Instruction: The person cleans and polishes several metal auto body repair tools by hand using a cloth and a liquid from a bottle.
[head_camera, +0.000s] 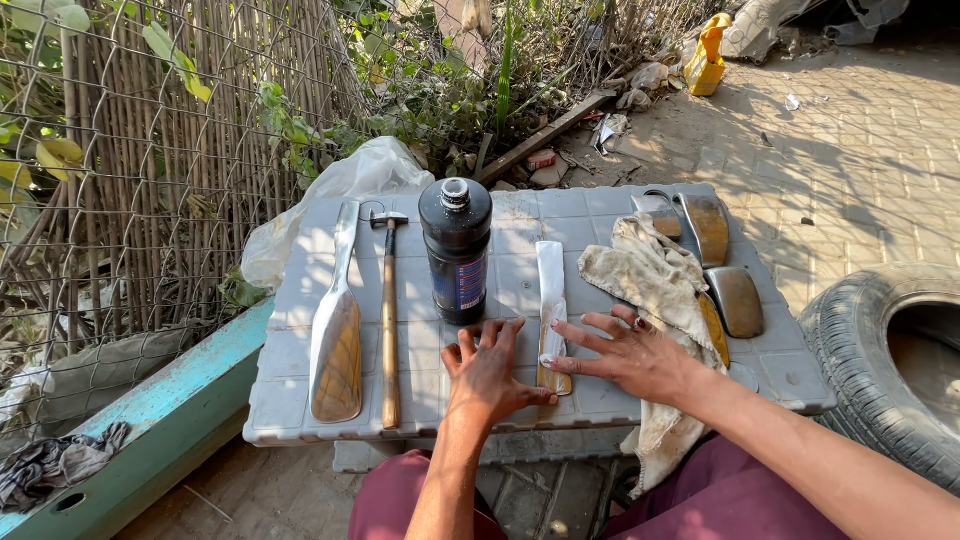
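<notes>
Two bare hands lie flat near the lower middle of the frame, on a grey plastic board (300, 330) moulded in a grid of squares. Between them sits a flat metal blade (552, 300), pale and long, its lower end yellow-brown. The left hand (490, 372) rests palm down just left of that end, fingers spread, thumb reaching toward it. The right hand (630, 350) comes in from the lower right, fingers fanned apart, fingertips (553, 328) touching the blade; neither hand grips anything.

Right above the left hand stands a dark plastic bottle (456, 250), upright, with a coloured label and a pale cap. Left of it lies a hammer (389, 320) with a long wooden handle, head toward the top of the frame. Further left lies a broad metal spoon-shaped tool (338, 330), rusty at its wide end. On the right a dirty cream rag (650, 280) sprawls over the board's edge, beside several curved rusty metal blocks (738, 300).

Around the board: a wire fence (130, 200) backed by reeds at upper left, a crumpled plastic bag (370, 170) behind the board, a turquoise ledge (170, 410) at lower left, a tyre (890, 370) at right, paved ground and a yellow jug (708, 62) at upper right.
</notes>
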